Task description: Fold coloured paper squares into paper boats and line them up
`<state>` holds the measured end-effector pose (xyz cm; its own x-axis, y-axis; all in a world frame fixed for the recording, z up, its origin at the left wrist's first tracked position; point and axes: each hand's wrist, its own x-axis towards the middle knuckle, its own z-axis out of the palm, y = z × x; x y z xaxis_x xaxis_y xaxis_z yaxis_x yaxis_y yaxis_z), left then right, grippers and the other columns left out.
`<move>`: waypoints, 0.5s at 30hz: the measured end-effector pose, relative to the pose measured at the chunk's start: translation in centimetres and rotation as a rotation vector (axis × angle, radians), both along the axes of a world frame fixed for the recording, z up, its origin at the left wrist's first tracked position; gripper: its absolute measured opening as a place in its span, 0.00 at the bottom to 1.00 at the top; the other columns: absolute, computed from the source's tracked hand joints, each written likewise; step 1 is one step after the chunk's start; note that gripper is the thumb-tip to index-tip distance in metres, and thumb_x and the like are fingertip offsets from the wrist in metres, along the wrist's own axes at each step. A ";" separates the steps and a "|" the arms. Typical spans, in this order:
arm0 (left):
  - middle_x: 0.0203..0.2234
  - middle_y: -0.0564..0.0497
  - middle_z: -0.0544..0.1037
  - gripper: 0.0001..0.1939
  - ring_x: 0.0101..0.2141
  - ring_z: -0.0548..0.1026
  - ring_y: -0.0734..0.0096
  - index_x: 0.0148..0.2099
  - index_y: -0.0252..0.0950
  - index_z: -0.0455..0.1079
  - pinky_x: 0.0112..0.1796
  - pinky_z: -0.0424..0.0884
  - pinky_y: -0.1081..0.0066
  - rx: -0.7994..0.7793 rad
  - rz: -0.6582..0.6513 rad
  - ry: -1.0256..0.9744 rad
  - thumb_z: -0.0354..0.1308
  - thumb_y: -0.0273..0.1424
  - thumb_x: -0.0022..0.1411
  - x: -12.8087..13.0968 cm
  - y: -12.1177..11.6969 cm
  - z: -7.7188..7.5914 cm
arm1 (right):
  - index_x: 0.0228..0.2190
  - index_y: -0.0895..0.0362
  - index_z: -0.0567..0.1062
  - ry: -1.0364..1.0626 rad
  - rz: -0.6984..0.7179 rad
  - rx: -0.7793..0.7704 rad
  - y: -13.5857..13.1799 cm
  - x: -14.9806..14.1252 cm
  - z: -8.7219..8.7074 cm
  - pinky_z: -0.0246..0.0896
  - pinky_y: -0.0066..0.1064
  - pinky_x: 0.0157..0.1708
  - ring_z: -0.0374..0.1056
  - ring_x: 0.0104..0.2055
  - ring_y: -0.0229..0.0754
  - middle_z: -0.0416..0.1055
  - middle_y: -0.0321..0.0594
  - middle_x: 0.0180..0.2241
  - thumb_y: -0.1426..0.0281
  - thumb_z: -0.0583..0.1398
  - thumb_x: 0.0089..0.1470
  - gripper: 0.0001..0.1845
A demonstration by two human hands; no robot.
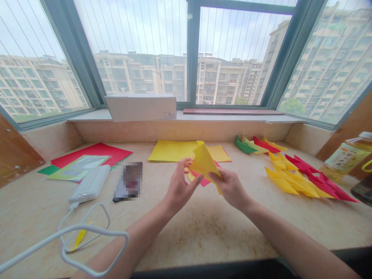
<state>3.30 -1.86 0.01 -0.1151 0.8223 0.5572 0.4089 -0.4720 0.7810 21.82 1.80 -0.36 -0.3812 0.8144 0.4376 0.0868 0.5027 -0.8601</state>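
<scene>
A folded sheet of yellow paper [203, 159] is raised above the counter in front of me. My right hand [231, 188] pinches its lower right edge between thumb and fingers. On the paper's left side is my left hand [180, 184], its thumb against the lower edge and its fingers curled at the far side, partly hidden. Just behind the hands lies a stack of yellow sheets [171, 150]. Smaller yellow and red sheets [219, 154] lie beside that stack, partly covered by the held paper.
Folded yellow paper boats [293, 180], red ones [328, 182] and a green one [244, 145] stand at right, near an oil bottle [348, 155]. At left are red sheets [93, 153], a power bank [91, 184] with a looping white cable [95, 229], and a phone [128, 181]. A white box [141, 108] sits on the sill.
</scene>
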 end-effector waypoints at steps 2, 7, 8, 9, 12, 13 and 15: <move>0.53 0.39 0.72 0.32 0.52 0.72 0.55 0.59 0.38 0.62 0.49 0.71 0.57 -0.012 -0.049 -0.034 0.68 0.36 0.54 0.2 0.0 0.0 | 0.47 0.54 0.79 -0.033 -0.155 0.142 0.6 0.5 -0.3 0.69 0.42 0.47 0.74 0.46 0.51 0.79 0.42 0.43 0.62 0.56 0.64 0.16; 0.49 0.38 0.76 0.23 0.47 0.76 0.54 0.53 0.34 0.70 0.47 0.74 0.58 -0.308 -0.474 -0.276 0.65 0.39 0.59 1.3 -0.8 0.2 | 0.61 0.53 0.66 -0.260 -0.193 0.610 0.7 0.6 -0.9 0.57 0.50 0.62 0.58 0.66 0.51 0.62 0.46 0.63 0.74 0.51 0.65 0.25; 0.48 0.39 0.78 0.22 0.48 0.76 0.54 0.52 0.34 0.71 0.47 0.74 0.58 -0.328 -0.514 -0.347 0.65 0.40 0.59 1.5 -0.9 0.4 | 0.62 0.54 0.65 -0.318 -0.189 0.665 0.5 0.4 -1.0 0.56 0.50 0.63 0.55 0.67 0.51 0.60 0.48 0.65 0.76 0.51 0.65 0.26; 0.47 0.40 0.78 0.22 0.49 0.76 0.54 0.52 0.34 0.72 0.48 0.74 0.57 -0.336 -0.528 -0.422 0.64 0.41 0.60 1.7 -1.0 0.5 | 0.63 0.55 0.64 -0.372 -0.187 0.706 0.3 0.1 -1.1 0.56 0.50 0.63 0.53 0.68 0.51 0.58 0.49 0.65 0.77 0.51 0.64 0.27; 0.51 0.43 0.77 0.23 0.51 0.75 0.53 0.55 0.37 0.71 0.47 0.76 0.57 -0.345 -0.483 -0.629 0.63 0.41 0.60 1.9 -1.0 0.9 | 0.63 0.58 0.64 -0.493 -0.191 0.762 -0.3 -0.4 -1.0 0.54 0.50 0.64 0.48 0.70 0.51 0.54 0.52 0.67 0.77 0.52 0.63 0.27; 0.52 0.43 0.76 0.23 0.51 0.75 0.54 0.56 0.38 0.70 0.47 0.76 0.57 -0.351 -0.459 -0.678 0.63 0.40 0.61 1.8 -0.9 1.0 | 0.63 0.58 0.63 -0.522 -0.188 0.761 -0.4 -0.5 -1.0 0.53 0.50 0.64 0.46 0.70 0.52 0.52 0.52 0.68 0.76 0.53 0.63 0.28; 0.52 0.44 0.77 0.24 0.50 0.76 0.55 0.58 0.39 0.69 0.46 0.77 0.57 -0.358 -0.429 -0.754 0.63 0.38 0.61 1.5 -0.7 1.0 | 0.64 0.58 0.61 -0.554 -0.189 0.743 -0.5 -0.5 -0.9 0.51 0.52 0.65 0.44 0.71 0.54 0.48 0.53 0.69 0.72 0.55 0.63 0.29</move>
